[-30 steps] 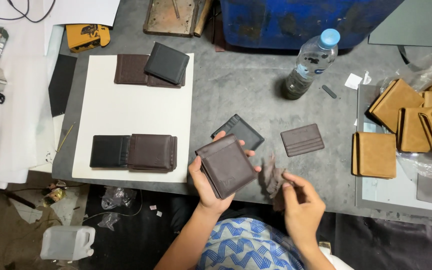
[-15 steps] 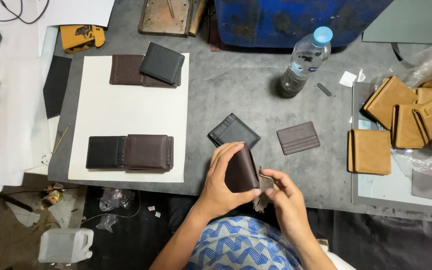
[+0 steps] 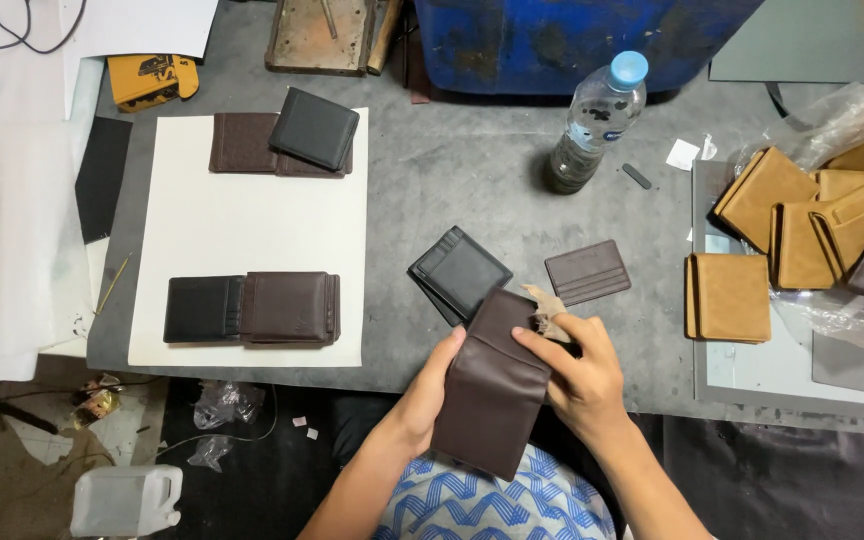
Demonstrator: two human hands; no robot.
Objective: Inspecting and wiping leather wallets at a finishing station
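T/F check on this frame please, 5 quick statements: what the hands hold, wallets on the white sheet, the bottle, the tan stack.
1. Both hands grip one dark brown wallet. True: the left hand holds its left edge, the right hand its upper right.
2. The right hand also pinches a scrap of cloth. True.
3. The water bottle lies on its side. False: it stands upright, blue cap on.
4. The tan wallets sit on the white sheet. False: they are at the far right; the sheet holds only black and dark brown wallets.
5. The black wallet on the grey table is in the left hand. False: it lies on the table, just beyond the held wallet.
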